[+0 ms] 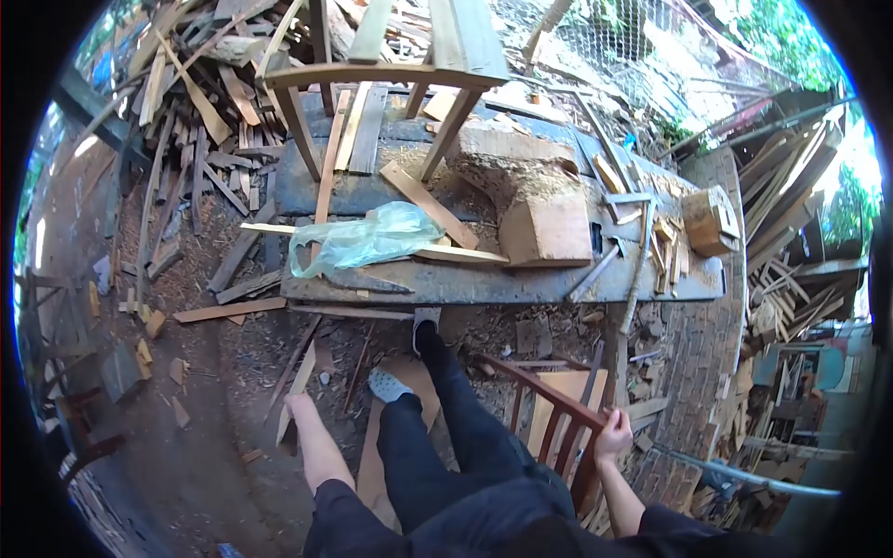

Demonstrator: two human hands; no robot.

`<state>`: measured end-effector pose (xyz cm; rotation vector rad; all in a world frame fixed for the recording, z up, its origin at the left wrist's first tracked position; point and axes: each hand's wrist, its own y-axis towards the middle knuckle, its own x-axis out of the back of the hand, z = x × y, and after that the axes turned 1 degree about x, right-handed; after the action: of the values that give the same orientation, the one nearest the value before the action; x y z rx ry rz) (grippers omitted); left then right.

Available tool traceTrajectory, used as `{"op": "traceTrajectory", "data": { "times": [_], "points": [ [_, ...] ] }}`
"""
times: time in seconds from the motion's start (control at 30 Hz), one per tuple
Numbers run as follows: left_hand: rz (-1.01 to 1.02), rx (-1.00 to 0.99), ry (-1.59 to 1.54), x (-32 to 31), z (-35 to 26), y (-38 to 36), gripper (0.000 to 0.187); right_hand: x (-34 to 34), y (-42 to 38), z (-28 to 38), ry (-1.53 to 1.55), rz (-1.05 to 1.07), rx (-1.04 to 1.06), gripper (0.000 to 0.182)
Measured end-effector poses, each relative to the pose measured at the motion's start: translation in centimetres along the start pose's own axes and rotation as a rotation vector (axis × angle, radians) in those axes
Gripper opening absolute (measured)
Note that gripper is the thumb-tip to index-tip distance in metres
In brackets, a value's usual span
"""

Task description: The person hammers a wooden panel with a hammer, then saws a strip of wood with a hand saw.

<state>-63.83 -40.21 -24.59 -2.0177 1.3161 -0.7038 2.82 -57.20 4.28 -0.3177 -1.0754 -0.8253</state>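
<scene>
On the left, my left hand (298, 404) is closed round a pale wooden strip (304, 372), which points up toward the workbench. My right hand (614, 435) grips the top corner of a reddish-brown wooden chair (558, 398) beside my right leg. A pale board shows behind the chair's slats. On the dark workbench (484, 284) ahead lie a crumpled green plastic bag (372, 242), loose strips and a large carved wood block (549, 223).
A wooden frame with legs (372, 74) stands on the far part of the bench. A smaller block (710, 221) and a hammer-like tool (595, 270) lie at its right. Scrap wood (200, 112) is heaped at the left; several boards lean at the far right.
</scene>
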Motion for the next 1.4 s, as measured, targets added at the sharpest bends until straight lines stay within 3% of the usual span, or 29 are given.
{"op": "traceTrajectory", "data": {
  "times": [0.1,0.17,0.2,0.27,0.3,0.4,0.43,0.5,0.6,0.7,0.73,0.77,0.83,0.9,0.97,1.07,1.1,1.17,1.23,1.27,1.33,1.37,1.4],
  "points": [
    [-0.059,0.003,0.005,0.7,4.7,6.3,0.043,-0.2,0.0,-1.3,0.041,0.012,0.004,0.03],
    [-0.096,0.005,0.016,2.4,10.4,17.9,0.042,-0.4,0.0,-1.4,0.002,-0.012,0.002,0.034],
    [-0.112,0.016,0.016,3.0,11.3,19.5,0.042,-0.4,0.1,-1.4,-0.014,-0.003,-0.002,0.034],
    [0.341,-0.132,0.136,4.3,12.1,22.5,0.041,-0.2,0.0,-1.2,-0.045,-0.003,-0.003,0.035],
    [0.326,-0.121,0.134,5.5,13.1,23.8,0.041,-0.3,-0.1,-1.1,-0.058,-0.011,0.003,0.035],
    [0.377,0.196,0.142,8.3,14.8,25.5,0.05,-0.4,0.0,-1.6,-0.088,-0.013,0.04,0.037],
    [0.366,0.191,0.13,8.9,15.0,25.4,0.05,-0.3,0.0,-2.1,-0.086,-0.002,0.044,0.037],
    [0.169,0.374,0.332,10.0,15.9,23.8,0.057,-0.4,0.1,-2.6,-0.093,-0.002,0.049,0.037],
    [0.259,0.46,0.523,9.8,15.9,22.1,0.066,-0.3,0.1,-3.0,-0.108,-0.02,0.054,0.038],
    [0.371,0.5,0.667,5.0,13.3,19.7,0.061,-0.7,0.2,-2.6,-0.102,-0.043,0.078,0.038],
    [0.345,0.362,0.645,2.6,12.1,17.7,0.058,-0.8,0.1,-2.3,-0.138,-0.062,0.088,0.037],
    [0.367,0.345,0.626,-0.2,10.1,15.1,0.058,-0.8,0.0,-1.8,-0.172,-0.082,0.097,0.036],
    [0.493,0.08,0.616,-5.9,4.3,8.4,0.043,-0.8,0.0,-1.5,-0.148,-0.091,0.121,0.036],
    [0.816,-0.132,0.642,-9.8,-4.9,-1.5,0.032,-0.7,-0.1,-1.1,-0.309,-0.099,0.054,0.034],
    [1.204,-0.363,0.74,-11.4,-16.4,-16.4,0.024,-0.5,-0.1,0.0,-0.213,-0.047,-0.028,0.033],
    [2.128,-0.788,0.723,-6.7,-32.5,-38.3,0.023,0.1,-0.3,1.6,-0.375,-0.06,-0.031,0.032],
    [2.491,-0.902,0.64,-5.0,-36.6,-43.5,0.025,0.1,-0.3,2.1,-0.359,-0.042,-0.034,0.032],
    [2.97,-1.072,0.537,-0.8,-42.8,-50.7,0.03,0.2,0.1,2.0,-0.469,0.006,-0.145,0.033],
    [3.332,-1.49,0.346,1.8,-48.7,-56.0,0.033,0.4,0.3,1.6,-0.433,0.031,-0.127,0.033],
    [3.336,-1.493,0.384,3.0,-51.0,-58.6,0.033,0.3,0.8,1.4,-0.413,0.085,-0.175,0.032],
    [3.353,-1.99,-0.224,5.0,-54.9,-63.2,0.063,-1.9,1.5,-2.7,-0.493,0.095,-0.156,0.037],
    [3.315,-1.982,-0.305,6.3,-56.2,-64.6,0.04,-2.9,1.3,-5.1,-0.592,0.042,-0.081,0.044],
    [3.261,-1.977,-0.383,7.6,-57.0,-65.3,0.018,-2.3,1.7,-1.5,-0.597,0.135,-0.234,0.046]
  ]
}}
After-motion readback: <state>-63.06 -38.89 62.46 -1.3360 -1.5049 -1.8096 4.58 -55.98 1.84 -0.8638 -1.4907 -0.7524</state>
